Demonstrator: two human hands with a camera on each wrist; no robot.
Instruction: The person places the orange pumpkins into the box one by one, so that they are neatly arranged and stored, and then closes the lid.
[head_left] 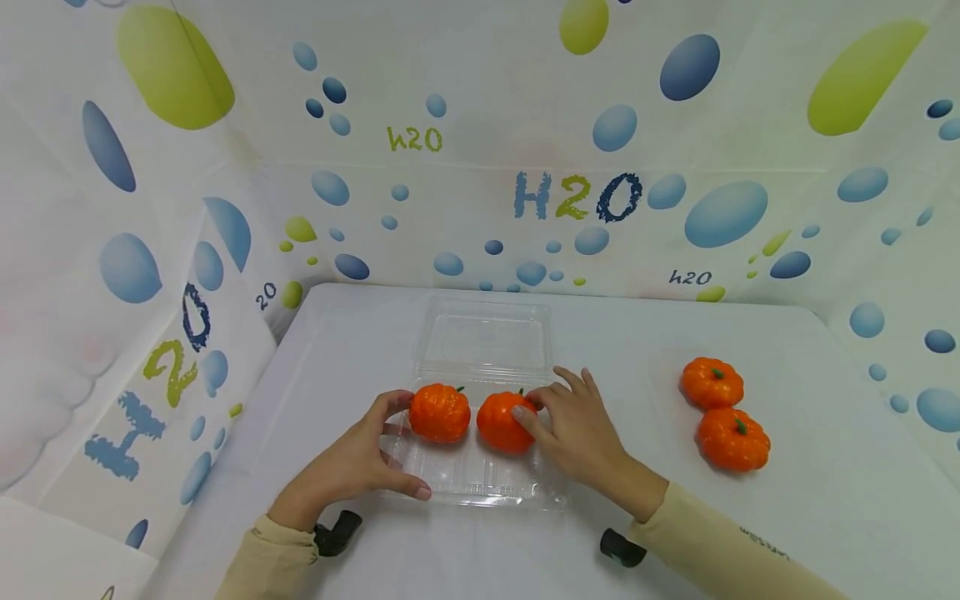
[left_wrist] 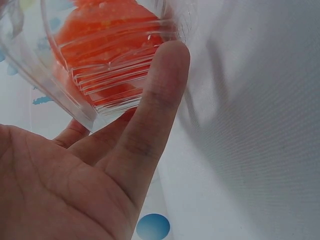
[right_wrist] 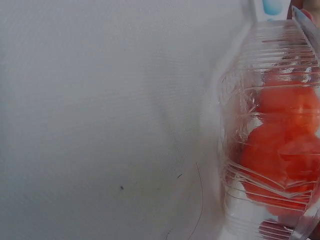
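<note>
A clear plastic clamshell container [head_left: 480,487] lies with its lid folded back, two small orange pumpkins in its base. My left hand [head_left: 367,454] grips the container's left side, thumb along the front wall and fingers around the far part. Beside those fingers sits the left pumpkin [head_left: 439,413]. My right hand [head_left: 581,433] pinches the right pumpkin [head_left: 504,423] between thumb and index finger, the other fingers raised. Through the ribbed wall, the left wrist view shows an orange pumpkin [left_wrist: 110,35] behind my thumb [left_wrist: 167,75]. Most of my right hand is outside the right wrist view.
Two more orange pumpkins with green stems, one farther back [head_left: 712,383] and one nearer [head_left: 733,439], sit together on the white table at the right. The transparent lid [head_left: 483,333] lies behind the base. A patterned curtain [head_left: 480,217] rises behind the table.
</note>
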